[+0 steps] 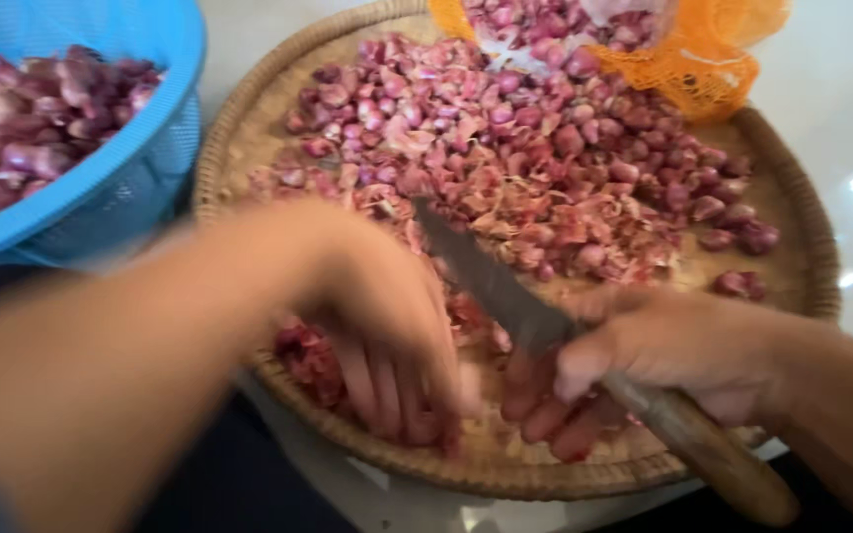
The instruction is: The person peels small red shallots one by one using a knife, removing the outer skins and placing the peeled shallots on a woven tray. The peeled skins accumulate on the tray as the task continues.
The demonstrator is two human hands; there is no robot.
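I'm mid-peel, picking the next shallot. My right hand (634, 370) is clamped round the wooden handle of the knife (491, 281), blade slanting up over the woven bamboo tray (792, 207). My left hand (392, 345), fingers spread and blurred, reaches into the shallots and skins (535, 148) at the tray's near edge; whether it grips one I cannot tell. Next, I judge, calls for pinching one bulb clear.

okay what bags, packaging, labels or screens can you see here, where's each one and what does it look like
Orange mesh bag: top edge, right of centre, lying open on the far rim of the round woven tray; soft netting holding small purple-red shallots.
Blue plastic basket: top left, beside the tray; round, perforated wall, filled with shallots. A container, not a package.
No labels, signs or screens in view.
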